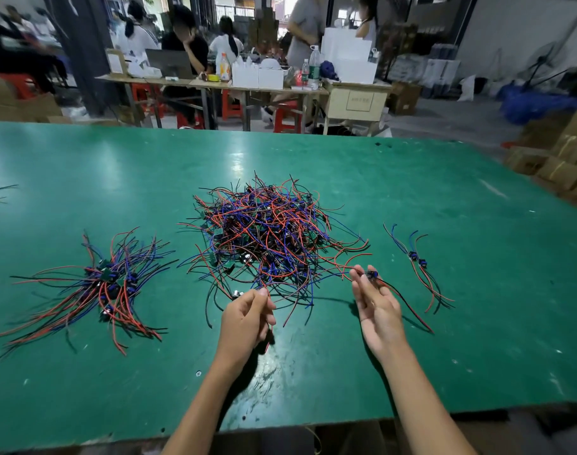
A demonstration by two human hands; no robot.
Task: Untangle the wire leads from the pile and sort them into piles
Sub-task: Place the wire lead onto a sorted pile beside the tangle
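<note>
Right hand (377, 308): raised just over the desk, palm turned inward, fingers mostly straight; thumb and forefinger pinch a lead (372, 274) by its small blue-black part, with red and black wires trailing down and right past the palm.
Left hand (247, 318): fingers curled, fingertips pinching thin wires at the near edge of the tangle; what exactly it holds is hard to tell.
Tangle (267, 234): big heap of red, blue and black leads with small green boards, mid-desk, just beyond both hands; one red wire runs from it towards the right hand's fingertips.
Left pile (108, 284): sorted leads fanned out with their parts bunched in the middle, well left of the left hand.
Right pile (418, 267): a few leads laid together, just right of the right hand.
Desk (116, 165): green, scuffed top; near edge below the forearms.
Stray wires (0, 192): a few at the far left edge.
Background: people at tables with white boxes and bottles, red stools, cartons on the right.
</note>
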